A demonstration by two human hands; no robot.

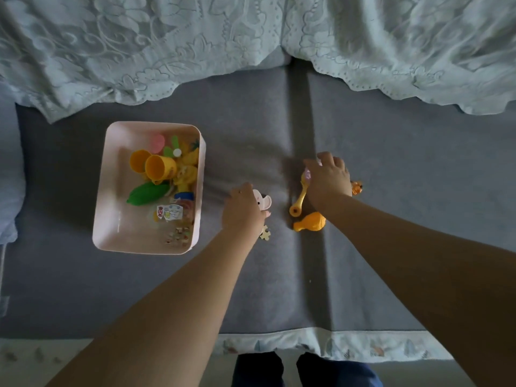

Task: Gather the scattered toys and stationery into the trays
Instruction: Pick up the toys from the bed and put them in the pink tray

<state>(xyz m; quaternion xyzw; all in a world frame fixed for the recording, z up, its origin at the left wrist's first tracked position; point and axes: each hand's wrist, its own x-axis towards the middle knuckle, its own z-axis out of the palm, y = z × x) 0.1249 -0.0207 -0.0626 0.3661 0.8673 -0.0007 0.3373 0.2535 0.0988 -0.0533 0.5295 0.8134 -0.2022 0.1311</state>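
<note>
A pink tray (111, 191) sits on the grey sofa seat at the left, holding yellow cups (156, 164), a green toy (148, 192), stickers and several small pieces. My left hand (243, 210) grips a white and pink toy (264, 202) just right of the tray. A puzzle piece (265, 233) lies below that hand. My right hand (328, 178) is curled over a small pink object (308, 174) atop a yellow rattle-like toy (298, 201). A yellow drumstick toy (311, 222) lies under my right wrist. A small orange figure (356, 187) peeks out right of that hand.
A pale lace cover (195, 46) drapes over the sofa back. A dark seam (301, 113) runs between the two seat cushions. A pale cushion (8, 177) sits at the far left. My legs (304, 370) show below the seat's patterned front edge.
</note>
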